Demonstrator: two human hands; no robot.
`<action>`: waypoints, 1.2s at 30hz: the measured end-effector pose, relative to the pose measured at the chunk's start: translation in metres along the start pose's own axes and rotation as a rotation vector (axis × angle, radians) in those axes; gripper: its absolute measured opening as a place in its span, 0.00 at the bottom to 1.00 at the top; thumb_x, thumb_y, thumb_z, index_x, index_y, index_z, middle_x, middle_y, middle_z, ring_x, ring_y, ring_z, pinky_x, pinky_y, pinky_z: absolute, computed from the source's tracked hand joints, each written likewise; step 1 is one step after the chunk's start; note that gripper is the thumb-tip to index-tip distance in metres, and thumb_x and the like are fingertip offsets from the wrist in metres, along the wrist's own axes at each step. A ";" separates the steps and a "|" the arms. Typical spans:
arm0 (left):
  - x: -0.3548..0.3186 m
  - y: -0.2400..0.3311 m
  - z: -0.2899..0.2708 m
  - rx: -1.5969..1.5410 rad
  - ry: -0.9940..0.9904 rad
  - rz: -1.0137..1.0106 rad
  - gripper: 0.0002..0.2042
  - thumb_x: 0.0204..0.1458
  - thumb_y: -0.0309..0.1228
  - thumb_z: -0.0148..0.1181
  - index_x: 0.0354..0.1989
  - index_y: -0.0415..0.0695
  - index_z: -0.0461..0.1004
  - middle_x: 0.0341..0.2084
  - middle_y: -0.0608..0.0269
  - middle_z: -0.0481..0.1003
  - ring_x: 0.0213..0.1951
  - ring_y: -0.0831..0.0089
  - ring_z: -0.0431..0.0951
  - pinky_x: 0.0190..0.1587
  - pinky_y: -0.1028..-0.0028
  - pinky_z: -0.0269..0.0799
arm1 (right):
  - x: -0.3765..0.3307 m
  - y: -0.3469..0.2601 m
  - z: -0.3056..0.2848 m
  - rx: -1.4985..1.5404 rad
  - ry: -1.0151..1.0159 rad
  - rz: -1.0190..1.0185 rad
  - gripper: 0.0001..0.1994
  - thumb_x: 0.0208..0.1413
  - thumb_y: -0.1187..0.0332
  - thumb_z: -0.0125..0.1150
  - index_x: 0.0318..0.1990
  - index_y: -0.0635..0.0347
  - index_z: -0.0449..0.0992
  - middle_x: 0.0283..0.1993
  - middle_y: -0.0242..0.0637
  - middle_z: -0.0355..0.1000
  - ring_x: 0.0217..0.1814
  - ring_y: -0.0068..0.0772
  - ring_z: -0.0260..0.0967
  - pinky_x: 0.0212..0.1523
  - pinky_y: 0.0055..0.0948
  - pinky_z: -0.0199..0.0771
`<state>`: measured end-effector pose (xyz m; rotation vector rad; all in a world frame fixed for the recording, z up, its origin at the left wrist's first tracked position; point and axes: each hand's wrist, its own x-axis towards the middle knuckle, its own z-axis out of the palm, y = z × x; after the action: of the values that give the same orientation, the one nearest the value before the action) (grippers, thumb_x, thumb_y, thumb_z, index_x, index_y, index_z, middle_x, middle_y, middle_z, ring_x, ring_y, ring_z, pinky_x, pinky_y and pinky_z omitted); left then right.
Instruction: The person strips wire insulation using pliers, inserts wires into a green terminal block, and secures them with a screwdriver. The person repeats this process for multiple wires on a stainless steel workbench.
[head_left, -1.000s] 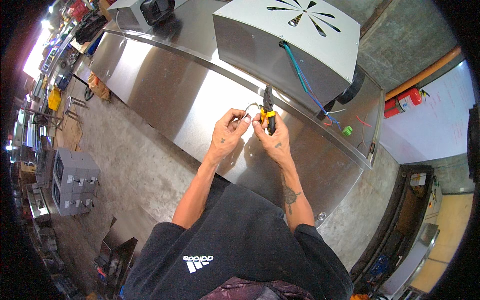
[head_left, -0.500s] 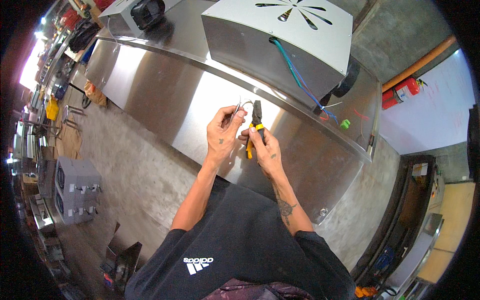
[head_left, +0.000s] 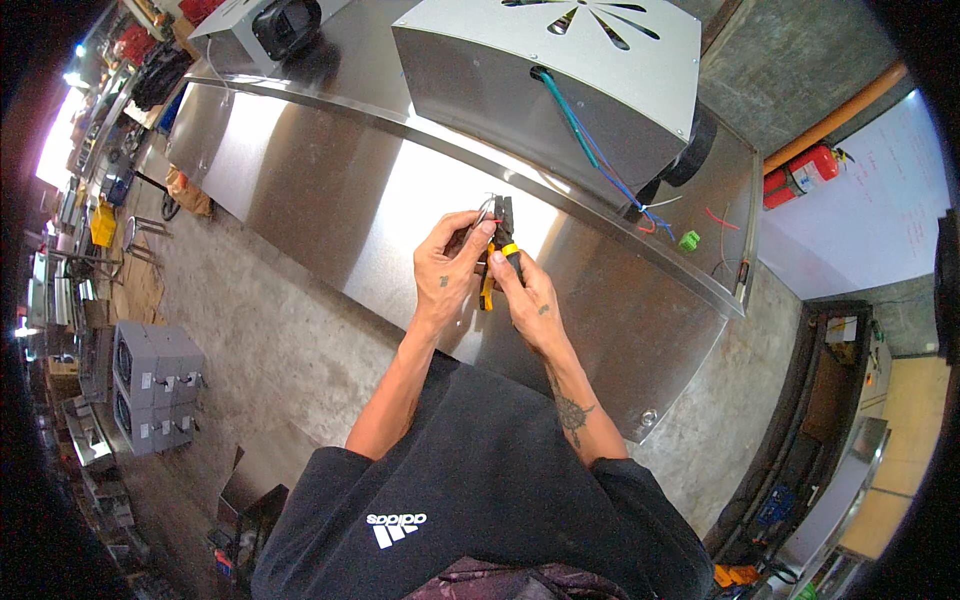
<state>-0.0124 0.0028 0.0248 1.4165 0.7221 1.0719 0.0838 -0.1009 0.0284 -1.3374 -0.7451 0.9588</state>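
My left hand (head_left: 450, 265) is closed in a pinch on thin wires (head_left: 486, 209), which loop up beyond the fingertips. Combination pliers (head_left: 505, 215) with dark jaws and yellow-and-black handles are gripped in my right hand (head_left: 527, 300). The jaws stand upright right beside the left fingertips. A bit of red shows at the jaws, close to the wire; whether they pinch it is too small to tell. Both hands are above the shiny steel worktop (head_left: 330, 190).
Beyond the hands stands a metal box (head_left: 540, 110) with teal and blue wires (head_left: 590, 150) hanging out. A green connector (head_left: 690, 241) and red wire pieces (head_left: 722, 219) lie to its right. A second box (head_left: 235, 35) is at far left. Grey units (head_left: 155, 385) stand on the floor.
The pliers have shifted slightly left, and their jaws are now against the left fingertips at the wire. The left hand has barely moved.
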 end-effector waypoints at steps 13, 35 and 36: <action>-0.002 0.002 -0.005 0.044 -0.054 0.026 0.08 0.65 0.24 0.67 0.50 0.35 0.83 0.45 0.61 0.81 0.42 0.81 0.81 0.45 0.79 0.80 | 0.003 0.002 -0.004 -0.270 0.035 -0.024 0.23 0.75 0.52 0.57 0.48 0.69 0.77 0.40 0.49 0.84 0.41 0.36 0.82 0.44 0.38 0.79; 0.000 0.006 -0.007 0.149 -0.065 0.102 0.09 0.62 0.24 0.71 0.49 0.35 0.84 0.42 0.61 0.84 0.39 0.83 0.79 0.41 0.80 0.76 | 0.006 0.007 -0.004 -0.341 0.064 -0.137 0.22 0.75 0.52 0.57 0.40 0.68 0.74 0.33 0.50 0.80 0.34 0.41 0.79 0.36 0.41 0.76; 0.000 0.007 -0.006 0.163 -0.062 0.113 0.09 0.62 0.24 0.71 0.49 0.35 0.84 0.42 0.61 0.84 0.39 0.83 0.80 0.42 0.80 0.77 | 0.006 0.008 -0.004 -0.317 0.072 -0.157 0.22 0.75 0.52 0.57 0.40 0.68 0.74 0.33 0.50 0.79 0.34 0.42 0.79 0.36 0.41 0.76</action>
<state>-0.0186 0.0047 0.0309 1.6396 0.7039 1.0700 0.0886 -0.0976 0.0201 -1.5532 -0.9600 0.6823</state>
